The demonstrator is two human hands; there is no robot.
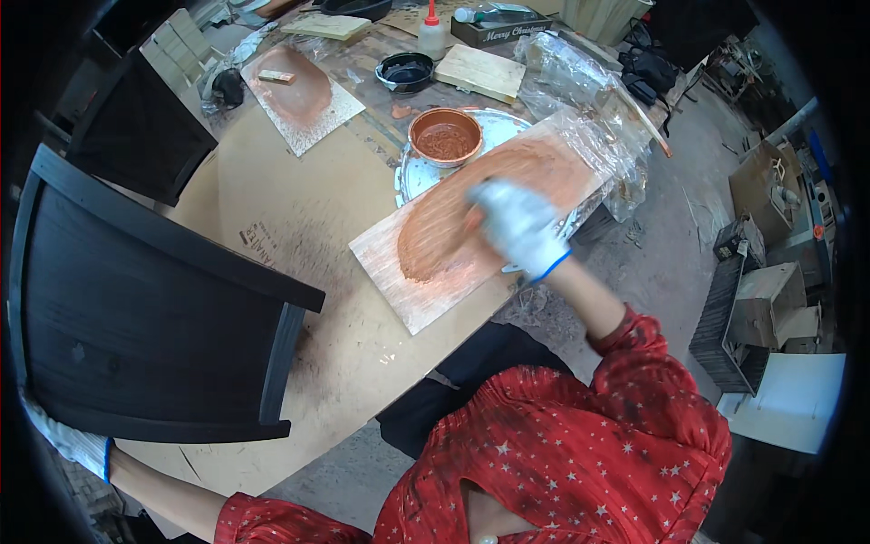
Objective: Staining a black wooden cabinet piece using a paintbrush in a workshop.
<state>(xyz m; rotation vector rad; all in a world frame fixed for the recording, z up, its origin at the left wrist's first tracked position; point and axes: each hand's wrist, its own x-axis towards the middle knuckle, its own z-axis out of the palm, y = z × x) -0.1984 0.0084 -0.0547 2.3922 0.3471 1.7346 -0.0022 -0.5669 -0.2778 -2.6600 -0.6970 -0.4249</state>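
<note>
My left hand (74, 446), in a white knit glove with a blue cuff, grips the lower left corner of a black wooden panel (145, 308) with a raised frame. The panel stands tilted at the table's left side, and some of my fingers are hidden behind its edge. My gloved right hand (518, 225) is over a pale wooden board (412, 308) smeared with an oval of reddish-brown paste. Motion blurs its fingers, so what they hold, if anything, cannot be made out. Just beyond the board stands a brown bowl (445, 136) of reddish-brown paste on a white round tray (415, 177).
Another smeared board (326, 122) carries a small wooden block (276, 77) at the far left. A black bowl (404, 72), a red-capped squeeze bottle (431, 38), a pale wooden slab (480, 72) and clear plastic wrap (566, 68) lie at the back. Boxes (770, 190) stand on the right.
</note>
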